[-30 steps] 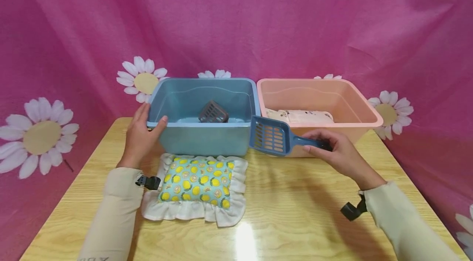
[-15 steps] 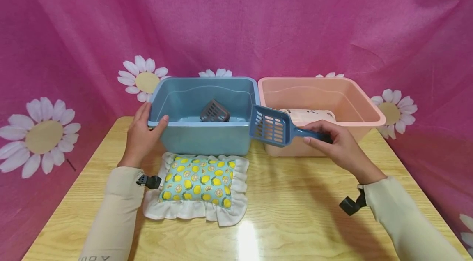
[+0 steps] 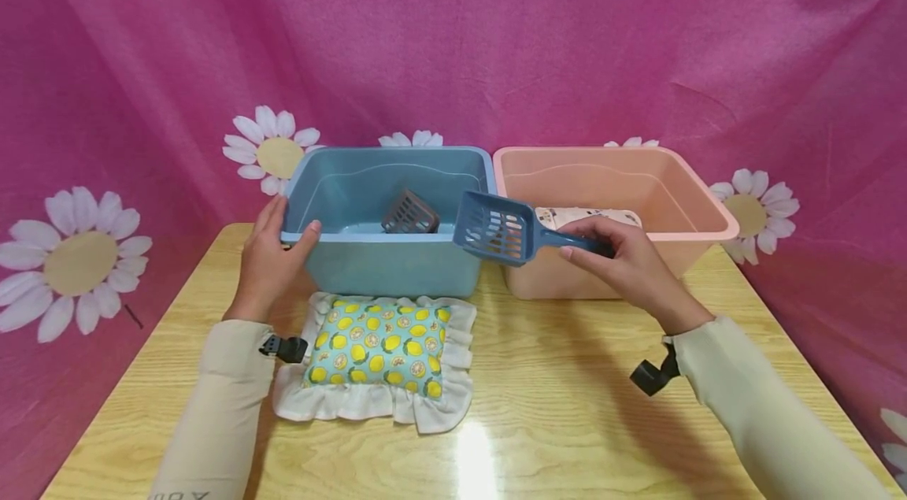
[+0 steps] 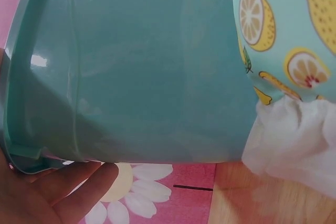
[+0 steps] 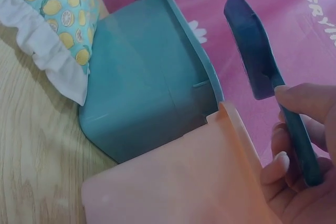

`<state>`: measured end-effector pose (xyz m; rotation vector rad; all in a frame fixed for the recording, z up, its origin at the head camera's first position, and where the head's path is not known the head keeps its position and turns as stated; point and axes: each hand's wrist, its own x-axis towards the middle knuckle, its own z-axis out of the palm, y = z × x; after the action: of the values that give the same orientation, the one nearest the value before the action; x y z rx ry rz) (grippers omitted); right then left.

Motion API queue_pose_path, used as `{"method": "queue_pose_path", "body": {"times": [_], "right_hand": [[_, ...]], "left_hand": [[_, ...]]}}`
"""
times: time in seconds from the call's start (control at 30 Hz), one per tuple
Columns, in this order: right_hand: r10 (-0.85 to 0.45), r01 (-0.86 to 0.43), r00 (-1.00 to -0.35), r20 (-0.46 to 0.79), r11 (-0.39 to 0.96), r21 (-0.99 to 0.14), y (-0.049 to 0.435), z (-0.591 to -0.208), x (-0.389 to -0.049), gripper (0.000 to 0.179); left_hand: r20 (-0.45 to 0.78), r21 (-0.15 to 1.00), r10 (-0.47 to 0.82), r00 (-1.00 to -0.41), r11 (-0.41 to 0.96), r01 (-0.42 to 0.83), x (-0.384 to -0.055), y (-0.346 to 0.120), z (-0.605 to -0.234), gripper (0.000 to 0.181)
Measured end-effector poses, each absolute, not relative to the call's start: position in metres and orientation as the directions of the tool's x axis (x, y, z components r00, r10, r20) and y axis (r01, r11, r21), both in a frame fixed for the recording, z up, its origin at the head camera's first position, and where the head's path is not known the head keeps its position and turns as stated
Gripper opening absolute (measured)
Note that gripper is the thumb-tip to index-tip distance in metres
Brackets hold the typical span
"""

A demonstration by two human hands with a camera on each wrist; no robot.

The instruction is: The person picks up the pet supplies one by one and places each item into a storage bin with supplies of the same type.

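My right hand (image 3: 620, 264) holds a dark blue slotted litter scoop (image 3: 499, 228) by its handle. The scoop's head overlaps the right front corner of the blue litter box (image 3: 390, 268) in the head view, and in the right wrist view its blade (image 5: 252, 40) stands higher than the box rims. At that box's left front corner my left hand (image 3: 272, 260) grips the rim, thumb over the front edge and fingers along the side. Inside the blue box lies a grey-brown slotted scoop (image 3: 411, 214), its handle out of sight.
A pink litter box (image 3: 567, 279) stands close beside the blue one, with a pale printed bundle (image 3: 588, 218) inside. A lemon-print cushion with white ruffles (image 3: 383, 350) lies before the blue box on the wooden table (image 3: 553, 405). Pink daisy cloth (image 3: 453, 35) hangs behind.
My right hand has moved left and upward with the litter scoop, bringing its head from the gap between the boxes over the blue box's front corner. My left hand stays on the rim.
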<state>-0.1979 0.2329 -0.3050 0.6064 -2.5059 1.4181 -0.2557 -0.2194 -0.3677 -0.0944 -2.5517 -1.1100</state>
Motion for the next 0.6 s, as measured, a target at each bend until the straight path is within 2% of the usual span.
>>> {"method": "queue_pose_path", "body": {"times": [0.2,0.6], "right_hand": [[-0.262,-0.484,-0.874,0.409,0.407,-0.774,0.236,-0.316,-0.22,0.023],[-0.222,-0.433,-0.901,0.373,0.415,-0.8,0.229,-0.317,-0.238,0.027]], "left_hand": [[0.354,0.693,-0.079,-0.932,0.691,0.205,-0.256,-0.22,-0.368,0.08],[0.362,0.688,-0.076,-0.929,0.695,0.211,-0.257,-0.22,-0.37,0.079]]}}
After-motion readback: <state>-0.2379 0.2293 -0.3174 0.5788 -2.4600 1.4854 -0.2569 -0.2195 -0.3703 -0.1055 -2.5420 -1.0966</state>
